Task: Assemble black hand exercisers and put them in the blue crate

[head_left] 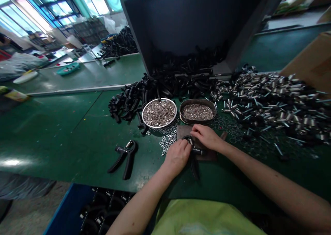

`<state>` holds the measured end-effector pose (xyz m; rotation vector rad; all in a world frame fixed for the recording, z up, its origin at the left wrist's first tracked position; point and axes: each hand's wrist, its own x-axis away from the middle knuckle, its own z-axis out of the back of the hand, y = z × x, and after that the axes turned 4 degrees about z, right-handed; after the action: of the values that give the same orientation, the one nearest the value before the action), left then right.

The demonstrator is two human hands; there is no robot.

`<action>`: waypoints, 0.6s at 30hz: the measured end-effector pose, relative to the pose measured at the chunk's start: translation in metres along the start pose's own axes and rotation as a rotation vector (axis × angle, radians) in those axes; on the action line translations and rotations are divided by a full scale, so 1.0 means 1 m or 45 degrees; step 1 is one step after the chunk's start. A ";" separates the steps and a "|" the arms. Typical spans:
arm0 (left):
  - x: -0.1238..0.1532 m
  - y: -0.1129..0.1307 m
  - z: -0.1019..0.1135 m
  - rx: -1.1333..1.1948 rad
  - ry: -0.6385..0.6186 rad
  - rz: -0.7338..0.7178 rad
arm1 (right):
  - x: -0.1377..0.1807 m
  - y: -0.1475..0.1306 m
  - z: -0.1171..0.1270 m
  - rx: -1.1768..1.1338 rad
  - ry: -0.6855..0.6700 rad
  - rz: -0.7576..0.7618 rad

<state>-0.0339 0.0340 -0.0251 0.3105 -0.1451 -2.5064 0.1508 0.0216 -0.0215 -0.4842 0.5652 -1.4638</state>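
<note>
A black hand grip strengthener [193,166] with a metal spring lies over a flat metal plate [183,130] in front of me. My left hand [178,155] is closed round its upper left side, the fingers curled beside the spring. My right hand [205,136] is just above and right of the spring, thumb and fingers pinched together; whatever they hold is too small or hidden to make out. A second hand grip strengthener [126,157], with its spring fitted, rests on the green table to the left, apart from both hands.
Behind my hands stand a round dish of metal pins [159,113] and an oval tin of small metal parts [198,111]. Loose nuts [167,142] lie beside the plate. Black handles spill from a large grey bin [181,24]. Springs and screws [279,104] heap at right; a blue crate [63,211] sits below.
</note>
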 end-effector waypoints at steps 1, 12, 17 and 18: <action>0.000 0.000 0.000 -0.016 -0.006 -0.017 | 0.001 0.002 -0.002 0.023 -0.008 -0.005; 0.016 0.006 0.004 0.011 -0.007 0.071 | 0.009 -0.016 -0.007 0.616 -0.051 0.345; 0.034 0.014 0.015 -0.092 -0.187 0.241 | 0.029 -0.013 0.012 0.635 -0.005 0.282; 0.036 0.015 0.016 -0.092 -0.238 0.282 | 0.040 -0.008 0.019 0.637 0.030 0.238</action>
<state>-0.0579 0.0012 -0.0133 0.0277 -0.1547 -2.3109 0.1567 -0.0197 -0.0043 -0.0190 0.2375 -1.3697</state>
